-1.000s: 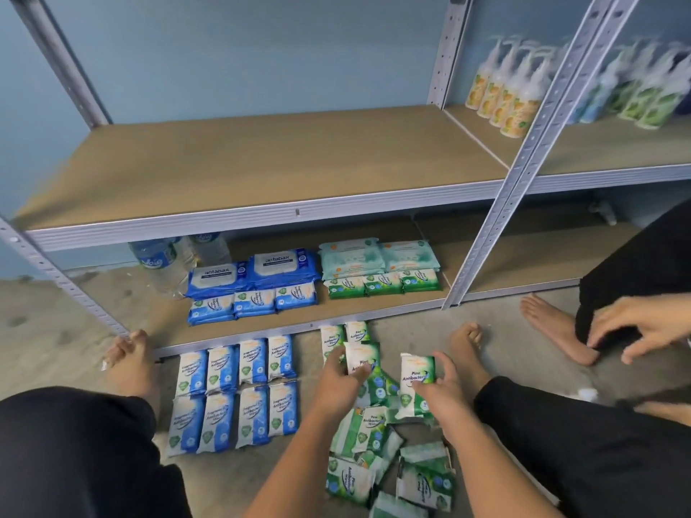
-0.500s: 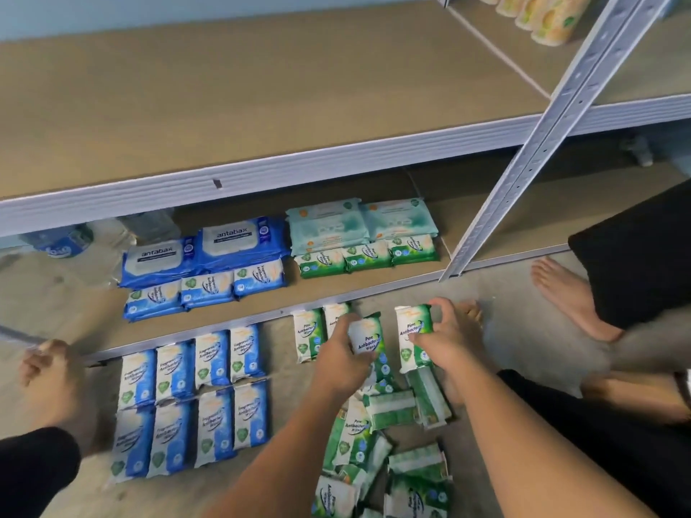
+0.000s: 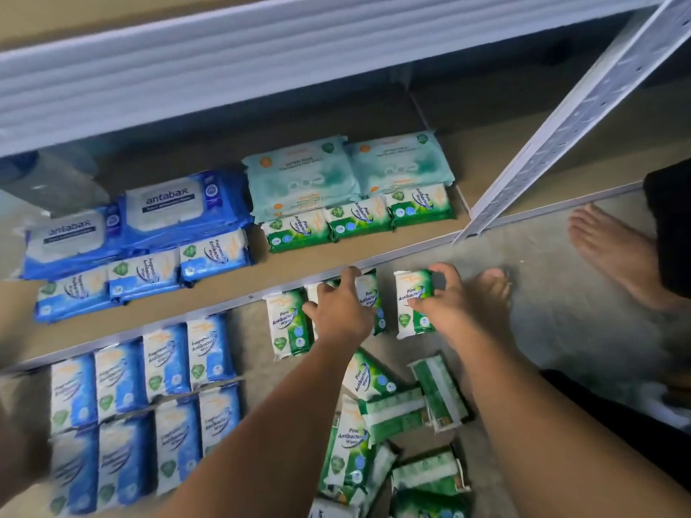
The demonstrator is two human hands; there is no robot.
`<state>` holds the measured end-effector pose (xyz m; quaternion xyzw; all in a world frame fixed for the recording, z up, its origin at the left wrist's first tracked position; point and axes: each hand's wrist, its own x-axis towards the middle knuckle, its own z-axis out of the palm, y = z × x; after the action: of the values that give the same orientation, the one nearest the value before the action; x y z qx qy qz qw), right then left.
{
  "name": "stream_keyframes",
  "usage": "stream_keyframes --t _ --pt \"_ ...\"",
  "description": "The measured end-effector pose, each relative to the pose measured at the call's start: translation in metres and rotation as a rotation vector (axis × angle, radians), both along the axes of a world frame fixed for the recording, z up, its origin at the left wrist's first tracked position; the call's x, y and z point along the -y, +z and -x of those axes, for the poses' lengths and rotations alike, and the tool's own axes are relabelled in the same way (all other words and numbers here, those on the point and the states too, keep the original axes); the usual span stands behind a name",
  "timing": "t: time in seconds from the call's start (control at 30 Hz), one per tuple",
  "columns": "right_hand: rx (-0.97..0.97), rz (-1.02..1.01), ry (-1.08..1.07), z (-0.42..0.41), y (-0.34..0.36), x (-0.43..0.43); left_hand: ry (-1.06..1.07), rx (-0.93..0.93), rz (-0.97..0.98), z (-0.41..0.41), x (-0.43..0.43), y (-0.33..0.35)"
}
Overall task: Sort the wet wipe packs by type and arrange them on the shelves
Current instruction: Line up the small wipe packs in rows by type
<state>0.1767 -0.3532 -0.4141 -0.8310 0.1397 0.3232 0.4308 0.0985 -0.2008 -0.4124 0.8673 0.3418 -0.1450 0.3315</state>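
The left hand (image 3: 340,308) curls its fingers over a small green plastic wipe pack (image 3: 368,299) in the floor row just in front of the bottom shelf (image 3: 299,271). The right hand (image 3: 454,310) grips a second green pack (image 3: 413,302) at the row's right end, a gap apart. Done well, I judge, each pack slides flush to its neighbour, label up and tops level, like the small blue plastic packs (image 3: 149,386) at left.

The large blue packs (image 3: 183,203) on the shelf read "antabax". The small blue ones read "Fragrance Free Antibacterial Wipes" and the green ones "Pine Antibacterial Wipes".
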Motion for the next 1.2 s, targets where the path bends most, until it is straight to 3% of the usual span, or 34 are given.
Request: stream_keyframes --t 0.3,0.87,1.2 --pt "-0.021 -0.049 -0.046 -0.001 -0.022 -0.008 -0.028 0.008 -0.081 -0.006 0.001 -0.026" --pt "0.018 -0.109 -0.062 -0.008 -0.027 -0.007 -0.225 0.016 -0.41 -0.003 -0.004 -0.034" --pt "0.145 -0.042 0.019 -0.013 -0.043 -0.013 -0.285 0.025 -0.482 0.018 -0.013 -0.049"
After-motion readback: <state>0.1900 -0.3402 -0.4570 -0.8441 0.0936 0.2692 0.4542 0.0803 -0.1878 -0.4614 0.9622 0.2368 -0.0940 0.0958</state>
